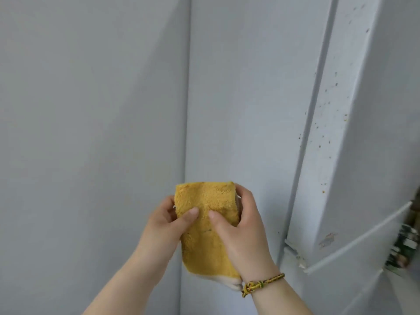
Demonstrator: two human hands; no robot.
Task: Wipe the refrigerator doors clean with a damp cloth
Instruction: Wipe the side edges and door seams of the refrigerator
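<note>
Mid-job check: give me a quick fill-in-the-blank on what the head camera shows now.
1. The left hand and right hand hold a folded cloth coloured ____.
2. A braided bracelet sits on the ____ wrist.
3. Small specks dot the refrigerator door edge on the view's ____ side.
Missing: yellow; right; right.

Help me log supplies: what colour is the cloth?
The cloth is mustard yellow, pale along its bottom edge; head view.

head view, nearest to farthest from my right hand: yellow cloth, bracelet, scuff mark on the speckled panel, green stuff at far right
1. Yellow cloth, gripped in the right hand itself.
2. Bracelet, on that wrist.
3. Scuff mark, to the right on the speckled panel.
4. Green stuff, far right edge.
</note>
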